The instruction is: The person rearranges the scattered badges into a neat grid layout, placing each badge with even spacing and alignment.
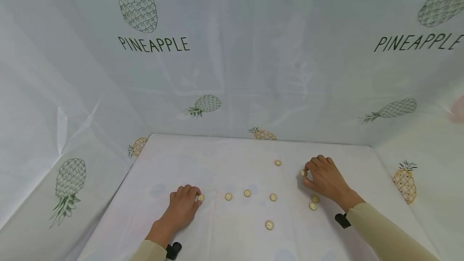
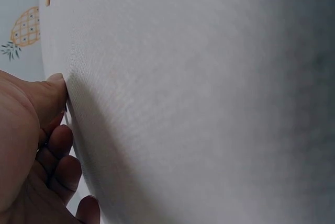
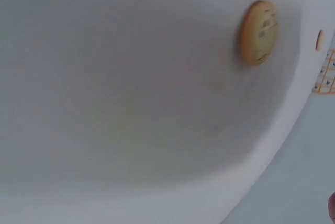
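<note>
On the left side of the white table, my left hand (image 1: 183, 205) has thumb and index finger at the edges of a round wooden button (image 1: 201, 197), pinching it close to the surface. In the left wrist view the left hand (image 2: 44, 130) hides that button behind the thumb. Farther right, my right hand (image 1: 326, 178) pinches another button (image 1: 303, 172) between thumb and index finger, with a shadow on the cloth below. Two more buttons (image 1: 313, 206) lie near its wrist. The right wrist view shows a two-holed button (image 3: 260, 33) on the cloth.
Between the hands, several loose buttons lie in a rough row, including one button (image 1: 247, 193) at mid-table. One button (image 1: 269, 225) sits nearer the front, another button (image 1: 278, 163) farther back. A pineapple-printed curtain (image 1: 253, 71) surrounds the white-covered table (image 1: 224, 156).
</note>
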`<action>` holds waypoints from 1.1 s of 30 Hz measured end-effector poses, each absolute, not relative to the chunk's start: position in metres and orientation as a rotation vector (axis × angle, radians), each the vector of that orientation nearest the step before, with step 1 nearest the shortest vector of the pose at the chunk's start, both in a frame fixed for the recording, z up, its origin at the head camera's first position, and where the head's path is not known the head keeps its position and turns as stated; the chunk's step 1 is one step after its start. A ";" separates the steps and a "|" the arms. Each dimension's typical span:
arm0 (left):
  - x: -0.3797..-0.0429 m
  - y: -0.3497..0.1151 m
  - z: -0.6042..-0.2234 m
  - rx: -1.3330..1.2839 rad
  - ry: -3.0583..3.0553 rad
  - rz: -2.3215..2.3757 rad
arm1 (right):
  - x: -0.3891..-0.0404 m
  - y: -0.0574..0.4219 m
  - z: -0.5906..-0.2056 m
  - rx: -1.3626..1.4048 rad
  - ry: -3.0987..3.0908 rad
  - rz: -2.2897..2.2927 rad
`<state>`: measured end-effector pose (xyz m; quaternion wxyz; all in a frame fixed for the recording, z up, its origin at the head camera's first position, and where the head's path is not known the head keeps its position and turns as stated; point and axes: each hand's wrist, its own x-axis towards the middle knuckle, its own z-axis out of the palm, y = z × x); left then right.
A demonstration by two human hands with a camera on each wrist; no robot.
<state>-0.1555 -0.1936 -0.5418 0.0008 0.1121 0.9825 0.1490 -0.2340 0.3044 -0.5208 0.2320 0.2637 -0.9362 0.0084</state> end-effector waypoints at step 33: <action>-0.160 -0.196 -0.543 0.331 3.048 0.510 | -0.308 0.189 -0.539 0.798 -2.780 0.026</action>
